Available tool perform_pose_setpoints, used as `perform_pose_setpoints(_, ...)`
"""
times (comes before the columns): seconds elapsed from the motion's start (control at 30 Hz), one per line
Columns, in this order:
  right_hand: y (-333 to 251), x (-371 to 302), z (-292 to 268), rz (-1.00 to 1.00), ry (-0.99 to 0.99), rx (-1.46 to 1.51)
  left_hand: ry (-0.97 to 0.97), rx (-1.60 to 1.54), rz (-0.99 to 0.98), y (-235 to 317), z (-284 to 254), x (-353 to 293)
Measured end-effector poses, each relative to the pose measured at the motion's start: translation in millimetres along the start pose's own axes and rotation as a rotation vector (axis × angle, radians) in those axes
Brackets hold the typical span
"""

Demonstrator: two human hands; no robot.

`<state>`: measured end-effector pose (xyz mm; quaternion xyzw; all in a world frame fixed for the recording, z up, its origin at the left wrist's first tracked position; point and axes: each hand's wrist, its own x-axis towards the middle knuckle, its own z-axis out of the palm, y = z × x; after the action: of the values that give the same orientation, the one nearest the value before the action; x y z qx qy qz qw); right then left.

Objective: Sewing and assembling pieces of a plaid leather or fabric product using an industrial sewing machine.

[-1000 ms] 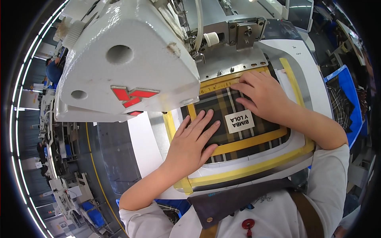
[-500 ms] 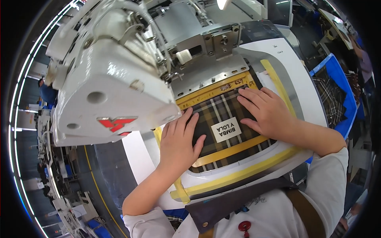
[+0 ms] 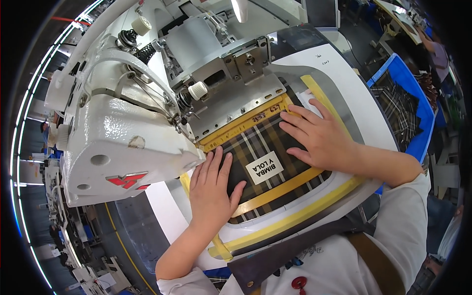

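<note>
Under the white sewing machine (image 3: 113, 147) lies dark plaid fabric (image 3: 238, 150) with a cream label (image 3: 264, 167) bearing printed letters. A yellow-edged clamp plate (image 3: 241, 109) presses along the fabric's far edge, and a yellow strip (image 3: 280, 191) crosses its near part. My left hand (image 3: 210, 191) rests on the fabric's left side, fingers stretched toward the plate. On the right side my right hand (image 3: 322, 137) lies with fingers spread, its fingertips close to the plate's right end. Neither hand grasps anything. The needle area is hidden behind the machine head.
Yellow tape (image 3: 295, 216) borders the template on a white sheet (image 3: 361, 110). A blue bin (image 3: 425, 130) with plaid pieces stands at the right. The machine head stands close to my left hand. Other people and machines appear toward the picture's edges.
The whole view has shifted, so the machine and fabric sit farther left in the picture. Both hands stay flat on the fabric, in nearly the same places on it.
</note>
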<state>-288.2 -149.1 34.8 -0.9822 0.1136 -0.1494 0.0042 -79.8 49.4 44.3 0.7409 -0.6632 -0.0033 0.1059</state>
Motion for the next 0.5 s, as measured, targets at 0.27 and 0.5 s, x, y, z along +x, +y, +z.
perform_pose_setpoints(0.27, 4.1, -1.5, -3.1, 0.003, -0.008, 0.02, 0.057, -0.001, -0.006, 3.7, 1.2, -4.2)
perform_pose_setpoints(0.5, 3.8, -1.8, -7.9, 0.011, -0.036, 0.051, 0.054, -0.009, -0.019, 5.7, 1.3, -4.5)
